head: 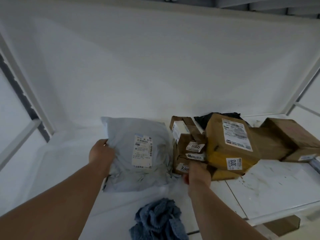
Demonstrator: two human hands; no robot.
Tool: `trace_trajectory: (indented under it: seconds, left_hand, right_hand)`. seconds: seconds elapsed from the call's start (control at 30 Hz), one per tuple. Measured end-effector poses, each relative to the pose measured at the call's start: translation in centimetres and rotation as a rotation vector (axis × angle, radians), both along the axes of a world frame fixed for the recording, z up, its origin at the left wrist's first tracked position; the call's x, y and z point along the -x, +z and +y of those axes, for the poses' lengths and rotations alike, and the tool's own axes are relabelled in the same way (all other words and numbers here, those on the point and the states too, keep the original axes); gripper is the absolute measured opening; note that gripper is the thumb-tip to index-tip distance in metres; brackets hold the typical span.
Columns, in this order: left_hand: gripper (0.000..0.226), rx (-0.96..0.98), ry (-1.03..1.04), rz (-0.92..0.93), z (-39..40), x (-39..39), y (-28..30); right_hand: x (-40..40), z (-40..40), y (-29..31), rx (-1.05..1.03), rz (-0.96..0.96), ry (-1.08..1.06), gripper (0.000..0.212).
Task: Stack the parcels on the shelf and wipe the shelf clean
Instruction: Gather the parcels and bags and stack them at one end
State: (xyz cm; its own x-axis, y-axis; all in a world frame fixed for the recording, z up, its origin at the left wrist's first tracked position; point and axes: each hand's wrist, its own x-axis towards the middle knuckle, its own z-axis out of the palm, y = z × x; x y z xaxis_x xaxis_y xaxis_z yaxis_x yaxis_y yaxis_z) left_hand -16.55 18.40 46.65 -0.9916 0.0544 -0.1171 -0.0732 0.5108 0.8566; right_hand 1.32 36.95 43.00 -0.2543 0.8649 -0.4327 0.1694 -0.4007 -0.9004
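A crumpled blue cloth (pixel 158 220) is lying nearest the camera, at the front edge of the white shelf (pixel 270 193), just in front of the grey mailer bag (pixel 138 153) and touching neither hand. That bag is serving as the landmark here: it is lying flat on the shelf, label up. Immediately right of the bag, brown cardboard parcels (pixel 230 144) are sitting in a loose heap, some tilted and leaning on one another, with a black bag (pixel 204 118) poking out behind them.

Judging by this, the stacking is only partly underway: the heap is not yet a tidy stack and the bag is still lying apart from it. Wiping looks not yet done, since dark smudges are showing on the shelf surface to the right of the bag, below the heap.

The left hand (pixel 101 154) is gripping the bag's left edge, fingers curled round it. The right hand (pixel 198 174) is reaching to the bag's lower right corner beside the boxes; its fingers are curling, but what they are holding cannot be told.
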Motion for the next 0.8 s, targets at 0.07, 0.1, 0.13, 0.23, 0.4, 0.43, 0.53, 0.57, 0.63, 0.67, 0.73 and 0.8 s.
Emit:
trace_trajectory:
  seconds: [0.07,0.1,0.13,0.23,0.4,0.43,0.53,0.57,0.63,0.67,0.73,0.8]
  left_hand:
    - [0.044,-0.057,0.035,-0.007,-1.1,0.7,0.4]
    - [0.045,-0.063,0.049,-0.003,-1.9,1.1,0.5]
    - [0.045,-0.044,0.053,0.013,-2.8,1.4,0.5]
    - [0.038,0.078,0.032,0.048,-5.9,2.7,0.1]
    - [0.039,0.251,-0.056,-0.040,-11.0,5.1,-1.3]
    - [0.045,0.285,-0.067,-0.045,-11.8,5.5,-1.8]
    - [0.072,0.302,-0.041,-0.090,-13.8,6.2,-2.7]
    - [0.078,0.300,-0.033,-0.121,-14.3,6.4,-2.9]
    - [0.083,0.335,-0.066,-0.175,-15.2,6.9,-3.6]
    - [0.083,0.363,-0.109,-0.197,-15.7,7.2,-4.1]
    - [0.078,0.427,-0.171,-0.212,-16.4,8.2,-5.3]
    - [0.073,0.430,-0.213,-0.208,-16.5,8.4,-5.2]
  right_hand:
    - [1.3,-1.6,0.2,-0.245,-0.248,0.325,0.017]
    - [2.2,-2.6,0.2,-0.402,-0.387,0.531,0.017]
    - [3.0,-3.6,0.3,-0.562,-0.426,0.647,0.018]
    - [5.1,-5.3,0.8,-0.811,-0.449,0.842,0.028]
    - [8.1,-6.3,-0.3,-0.979,-0.579,0.985,0.034]
    - [8.5,-6.7,-0.5,-0.921,-0.617,1.046,0.048]
    - [9.9,-7.9,-1.5,-0.730,-0.708,1.220,0.076]
    - [10.4,-8.3,-1.9,-0.715,-0.736,1.237,0.080]
    - [10.9,-9.1,-2.5,-0.778,-0.803,1.214,0.076]
    - [11.1,-9.4,-2.7,-0.838,-0.846,1.191,0.070]
    - [11.1,-9.9,-2.8,-0.939,-0.900,1.158,0.058]
    - [11.0,-10.1,-2.9,-0.960,-0.888,1.150,0.052]
